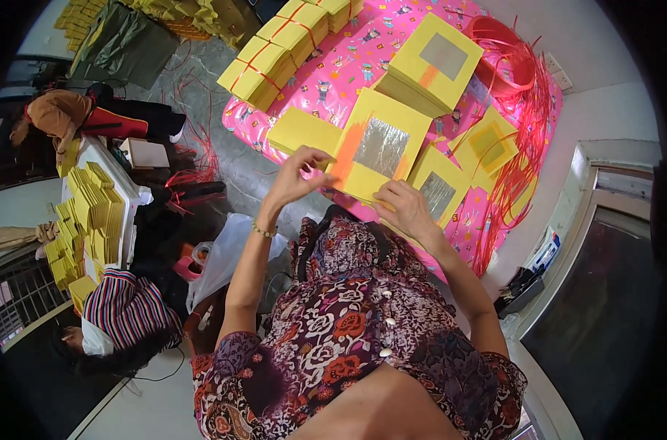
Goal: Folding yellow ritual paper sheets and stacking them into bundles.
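Note:
A stack of yellow joss paper [355,117] lies in front of me on the pink covered table. Its top sheet bears a silver foil square and an orange band along the left side. At its lower left corner is my left hand [298,178], fingers curved and the thumb apart from them, with nothing seen between them. My right hand [409,211] grips the stack's near right edge, its fingertips bent over the edge. Beside that hand lie more foil-faced yellow sheets [457,174]. A plain yellow stack [303,130] sits just beyond my left hand.
Behind is another foil-topped stack [458,88]. Bundles tied with red strips [275,62] line the table's far left. Loose red plastic strips [520,165] hang along the right side. To the left, two other people [132,312] are near a white table with yellow stacks [95,198].

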A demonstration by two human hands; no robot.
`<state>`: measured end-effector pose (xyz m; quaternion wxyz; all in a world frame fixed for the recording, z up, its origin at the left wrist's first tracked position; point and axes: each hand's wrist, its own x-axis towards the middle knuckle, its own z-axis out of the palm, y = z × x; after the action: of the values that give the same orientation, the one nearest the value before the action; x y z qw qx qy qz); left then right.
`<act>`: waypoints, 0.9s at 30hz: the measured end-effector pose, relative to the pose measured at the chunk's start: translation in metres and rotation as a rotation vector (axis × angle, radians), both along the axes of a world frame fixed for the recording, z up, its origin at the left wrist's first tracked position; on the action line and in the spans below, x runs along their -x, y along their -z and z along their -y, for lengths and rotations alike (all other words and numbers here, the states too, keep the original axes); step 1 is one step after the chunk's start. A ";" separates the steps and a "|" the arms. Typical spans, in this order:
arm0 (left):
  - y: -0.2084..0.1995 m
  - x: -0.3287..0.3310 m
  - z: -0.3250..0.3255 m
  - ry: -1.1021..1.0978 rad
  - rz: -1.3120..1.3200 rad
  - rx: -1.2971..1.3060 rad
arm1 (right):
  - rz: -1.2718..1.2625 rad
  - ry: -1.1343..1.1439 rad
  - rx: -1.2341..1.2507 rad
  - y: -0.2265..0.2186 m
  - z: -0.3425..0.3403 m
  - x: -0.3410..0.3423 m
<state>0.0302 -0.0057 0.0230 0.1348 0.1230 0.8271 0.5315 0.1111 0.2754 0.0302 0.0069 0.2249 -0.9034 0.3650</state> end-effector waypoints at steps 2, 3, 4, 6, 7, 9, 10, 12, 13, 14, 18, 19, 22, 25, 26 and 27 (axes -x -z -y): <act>-0.017 -0.006 -0.008 0.229 0.001 0.081 | 0.015 -0.004 0.065 0.001 -0.001 0.001; -0.016 -0.009 -0.009 0.228 0.001 0.081 | 0.015 -0.006 0.065 0.001 0.000 0.001; -0.014 -0.012 -0.010 0.227 -0.012 0.129 | 0.007 0.001 0.088 0.002 0.001 0.000; -0.009 -0.014 -0.010 0.227 -0.023 0.176 | 0.001 0.009 0.112 0.003 0.001 0.001; -0.007 -0.015 -0.009 0.220 -0.007 0.168 | 0.034 0.017 0.153 0.003 0.000 0.002; -0.005 -0.015 -0.008 0.216 0.012 0.159 | 0.068 0.029 0.194 0.004 -0.002 0.003; -0.005 -0.014 -0.008 0.218 -0.001 0.142 | 0.116 0.057 0.237 0.004 -0.003 0.003; -0.003 -0.012 -0.006 0.222 -0.012 0.124 | 0.165 0.087 0.280 0.006 -0.004 0.004; -0.001 -0.011 -0.005 0.220 -0.007 0.112 | 0.203 0.104 0.307 0.008 -0.004 0.004; 0.000 -0.011 -0.004 0.218 -0.002 0.100 | 0.242 0.121 0.334 0.009 -0.005 0.005; 0.002 -0.010 -0.004 0.219 -0.024 0.089 | 0.328 0.147 0.338 0.009 -0.007 0.008; 0.002 -0.010 -0.004 0.219 -0.032 0.087 | 0.353 0.147 0.342 0.011 -0.008 0.009; 0.003 -0.010 -0.003 0.219 -0.040 0.083 | 0.398 0.151 0.348 0.012 -0.009 0.011; 0.004 -0.011 -0.003 0.218 -0.041 0.077 | 0.425 0.161 0.361 0.013 -0.009 0.012; 0.004 -0.011 -0.004 0.216 -0.041 0.075 | 0.433 0.168 0.374 0.013 -0.009 0.012; 0.004 -0.010 -0.004 0.216 -0.041 0.075 | 0.433 0.168 0.374 0.013 -0.008 0.012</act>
<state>0.0406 -0.0020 0.0191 0.1787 0.2173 0.8309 0.4800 0.0987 0.2838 0.0173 -0.1146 0.0611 -0.8164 0.5626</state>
